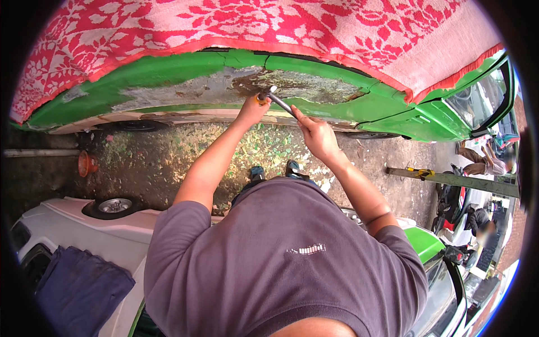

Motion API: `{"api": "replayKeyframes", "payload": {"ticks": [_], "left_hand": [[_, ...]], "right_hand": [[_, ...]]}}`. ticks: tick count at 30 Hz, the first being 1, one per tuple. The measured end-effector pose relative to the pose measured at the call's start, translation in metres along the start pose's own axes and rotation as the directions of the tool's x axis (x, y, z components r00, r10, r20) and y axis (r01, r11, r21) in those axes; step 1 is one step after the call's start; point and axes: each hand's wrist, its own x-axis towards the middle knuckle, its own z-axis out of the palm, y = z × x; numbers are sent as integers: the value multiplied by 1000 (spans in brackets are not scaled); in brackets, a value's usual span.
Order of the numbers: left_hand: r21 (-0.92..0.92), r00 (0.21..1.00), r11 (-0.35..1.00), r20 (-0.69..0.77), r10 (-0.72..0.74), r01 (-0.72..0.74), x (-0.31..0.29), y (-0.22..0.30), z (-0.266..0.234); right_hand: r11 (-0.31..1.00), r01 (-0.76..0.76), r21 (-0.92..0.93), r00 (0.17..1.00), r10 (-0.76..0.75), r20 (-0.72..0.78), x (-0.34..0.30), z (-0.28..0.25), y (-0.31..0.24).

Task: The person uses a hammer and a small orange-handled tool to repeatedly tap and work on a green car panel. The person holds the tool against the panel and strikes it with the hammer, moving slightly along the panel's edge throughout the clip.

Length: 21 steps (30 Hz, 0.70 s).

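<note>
A person stands facing the side of a green car. The right hand, near the middle of the car's side, has its fingers curled tight around a shiny hammer. The left hand, also near the car's middle, has its fingers pressed around a small tool with an orange part. The hand hides most of it, and no one can tell if the hammer touches it.

A long bare patch runs along the car's side, gray and brown, so a lot of paint looks gone there. Green paint is still on at both ends of it and along its edges. Paint bits lie on the ground beside the car. A red flowery cloth covers the car's top.
</note>
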Motion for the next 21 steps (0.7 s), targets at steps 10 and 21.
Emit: {"api": "replayKeyframes", "payload": {"ticks": [10,21], "left_hand": [[-7,999,999,-14,43,-44,-5,-8,3],[-201,1000,979,-4,-30,28,-7,-13,5]], "right_hand": [[999,36,12,998,-35,-44,-1,1,10],[974,-69,217,992,90,-90,3,-5,2]]}}
